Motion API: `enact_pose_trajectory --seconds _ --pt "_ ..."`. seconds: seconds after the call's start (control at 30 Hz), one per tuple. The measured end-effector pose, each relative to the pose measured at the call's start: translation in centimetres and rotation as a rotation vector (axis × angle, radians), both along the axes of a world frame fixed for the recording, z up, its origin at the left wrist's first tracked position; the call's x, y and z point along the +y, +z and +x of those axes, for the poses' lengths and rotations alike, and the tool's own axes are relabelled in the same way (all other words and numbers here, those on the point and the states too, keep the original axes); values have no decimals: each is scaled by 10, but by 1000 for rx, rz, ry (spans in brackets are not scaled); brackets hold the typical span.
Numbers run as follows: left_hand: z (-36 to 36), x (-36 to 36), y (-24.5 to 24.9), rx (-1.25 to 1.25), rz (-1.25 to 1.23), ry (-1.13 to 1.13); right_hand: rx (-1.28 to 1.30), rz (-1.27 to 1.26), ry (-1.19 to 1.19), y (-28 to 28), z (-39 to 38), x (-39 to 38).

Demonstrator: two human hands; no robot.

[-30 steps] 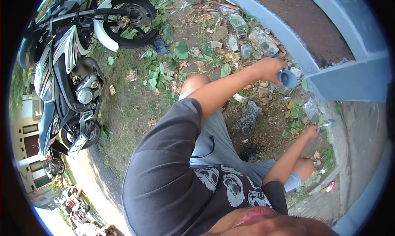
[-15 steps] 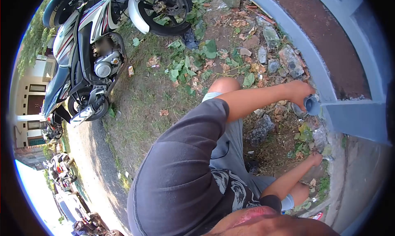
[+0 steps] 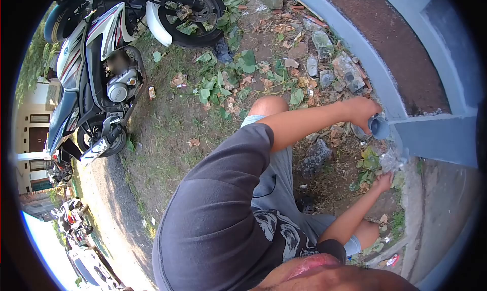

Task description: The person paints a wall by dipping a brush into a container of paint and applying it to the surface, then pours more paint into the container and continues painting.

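Note:
My left hand (image 3: 362, 113), on the upper arm in the head view, is closed around a grey-blue, cup-like cylinder (image 3: 379, 127). Its round opening shows beside the corner of the blue-grey wall (image 3: 436, 139). Lower down, my right hand (image 3: 385, 180) has its fingers pressed together at the edge of a translucent, crumpled-looking piece (image 3: 391, 160), just below the cylinder. What the piece is cannot be made out. Green and yellowing leaves (image 3: 369, 161) lie beside it.
Rough stones (image 3: 349, 73) and a dark rock (image 3: 315, 159) lie near the wall. A parked motorcycle (image 3: 96, 63) stands at upper left, on grass and dirt. My bent knees (image 3: 269, 106) flank my arms. A concrete strip (image 3: 446, 205) runs at right.
The whole view has shifted slightly. My right hand has moved up closer to the cylinder, and more of the translucent piece shows. My left hand keeps its hold.

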State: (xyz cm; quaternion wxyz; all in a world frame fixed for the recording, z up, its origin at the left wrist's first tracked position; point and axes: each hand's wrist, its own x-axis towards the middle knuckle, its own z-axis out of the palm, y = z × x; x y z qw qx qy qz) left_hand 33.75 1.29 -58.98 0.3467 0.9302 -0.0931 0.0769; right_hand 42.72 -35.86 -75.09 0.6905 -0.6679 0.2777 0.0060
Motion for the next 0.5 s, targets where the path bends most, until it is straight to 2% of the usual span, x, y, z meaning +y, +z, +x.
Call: enact_pose_trajectory --seconds 0.03,0.07,0.1,0.13,0.17,0.27,0.33,0.37,0.4,0.47,0.5 --pt "-1 0 1 5 -5 -3 -18 -46 -220 -8 7 -15" --pt "-2 -2 2 10 -12 -7 -19 -50 -220 -24 15 -41" --pt "-2 -2 1 10 -13 -8 -51 -15 -385 -45 23 -68" --pt "-3 -2 0 7 -14 -7 -83 21 -552 -44 20 -73" --pt "-2 -2 -1 3 -14 -6 -85 23 -555 -47 19 -70" --pt "1 -5 2 33 4 -18 -137 102 -407 -16 10 -37" --pt "2 -7 2 24 -2 -11 -28 180 281 -13 4 -3" --pt "5 -8 -6 -28 -18 -8 25 123 387 -23 10 3" --pt "7 -9 -5 31 -11 -4 75 64 504 -34 17 4" --pt "12 -12 -11 1 -14 -7 82 -28 520 -35 17 16" --pt "12 -12 -10 19 -5 5 68 8 501 -46 24 9"
